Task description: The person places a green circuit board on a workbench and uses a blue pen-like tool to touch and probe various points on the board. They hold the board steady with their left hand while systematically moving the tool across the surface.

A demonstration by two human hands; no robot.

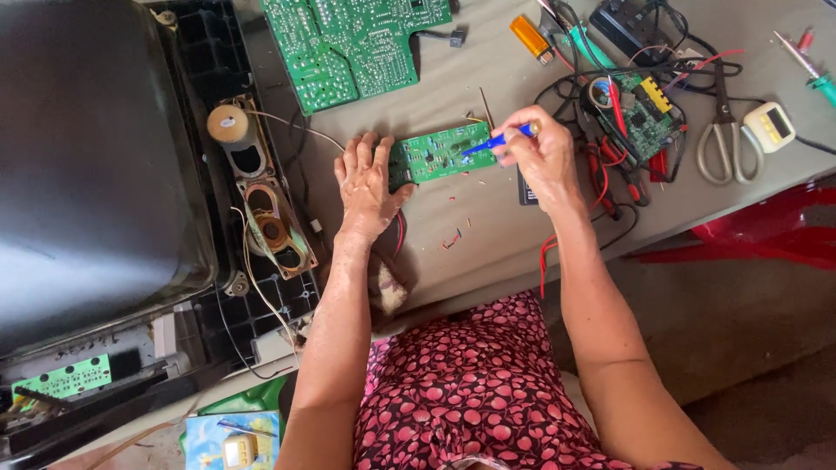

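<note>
Right now the left hand (366, 183) lies flat, fingers (359, 150) spread wide, palm down on the grey tabletop (488, 235), its fingertip side touching the left end of a small green circuit board (440, 152). Nothing gripped there, just pressing. Right hand (544, 157) sits just right of the board, fingers pinched narrow around a blue-handled tool (498, 139); the tool's tip points left onto the board's right half. Cannot tell what kind of tip it has.

Beyond the fingers, farther up the tabletop: a large green circuit board (348, 43) and an orange lighter (529, 37). Right of the right hand: a tangle of red and black wires (610, 165) around another small board (644, 109), then scissors (721, 130) and a small white meter (771, 126). Left of the left hand: an open black set casing (96, 165) with oval speakers (270, 231) along its edge. Small wire scraps (453, 237) lie on the tabletop near the wrists.
</note>
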